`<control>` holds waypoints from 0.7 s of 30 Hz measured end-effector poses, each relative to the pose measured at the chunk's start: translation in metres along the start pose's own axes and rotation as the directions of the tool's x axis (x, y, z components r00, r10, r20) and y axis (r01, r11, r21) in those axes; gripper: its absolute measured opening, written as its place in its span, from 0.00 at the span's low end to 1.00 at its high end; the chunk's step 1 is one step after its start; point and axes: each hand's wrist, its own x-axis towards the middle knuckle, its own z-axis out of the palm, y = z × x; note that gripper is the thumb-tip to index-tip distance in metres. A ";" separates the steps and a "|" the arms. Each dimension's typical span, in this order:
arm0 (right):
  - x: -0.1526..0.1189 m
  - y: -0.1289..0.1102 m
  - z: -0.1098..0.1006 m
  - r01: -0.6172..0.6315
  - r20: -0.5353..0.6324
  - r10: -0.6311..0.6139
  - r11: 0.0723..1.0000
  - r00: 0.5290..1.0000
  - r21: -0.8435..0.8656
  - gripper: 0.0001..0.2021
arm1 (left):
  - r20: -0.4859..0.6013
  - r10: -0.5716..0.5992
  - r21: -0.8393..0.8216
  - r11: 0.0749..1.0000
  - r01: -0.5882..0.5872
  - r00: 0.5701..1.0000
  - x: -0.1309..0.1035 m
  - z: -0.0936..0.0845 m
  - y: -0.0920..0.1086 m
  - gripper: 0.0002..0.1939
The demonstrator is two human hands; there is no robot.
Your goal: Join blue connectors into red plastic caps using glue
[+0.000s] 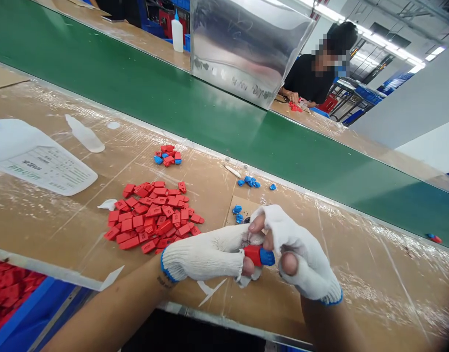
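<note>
Currently, left hand (210, 252) grips red piece (251, 254), blue piece (267, 257) at its end; long axis runs toward right hand (305, 249), thumb and fingers parted, contact unclear. Red pile (154, 215) lies beyond left hand; green belt (154, 100) farther out.

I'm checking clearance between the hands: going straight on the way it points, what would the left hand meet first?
Most likely the right hand: the left hand, holding a red-and-blue piece, points toward its thumb. Depth is unclear, so it might pass slightly above or below.
</note>
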 end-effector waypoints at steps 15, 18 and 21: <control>0.006 0.008 0.035 0.042 -0.627 0.029 0.994 0.779 0.098 0.28 | -0.125 0.042 0.633 0.773 0.047 0.991 0.003 0.020 -0.013 0.08; 0.003 0.008 0.035 0.012 -0.599 0.057 0.994 0.799 0.110 0.29 | -0.136 0.054 0.648 0.760 0.047 0.989 0.005 0.022 -0.013 0.09; -0.001 0.008 0.037 -0.051 -0.562 0.127 0.988 0.817 0.149 0.32 | -0.142 0.135 0.639 0.769 -0.013 0.981 0.006 0.027 -0.015 0.10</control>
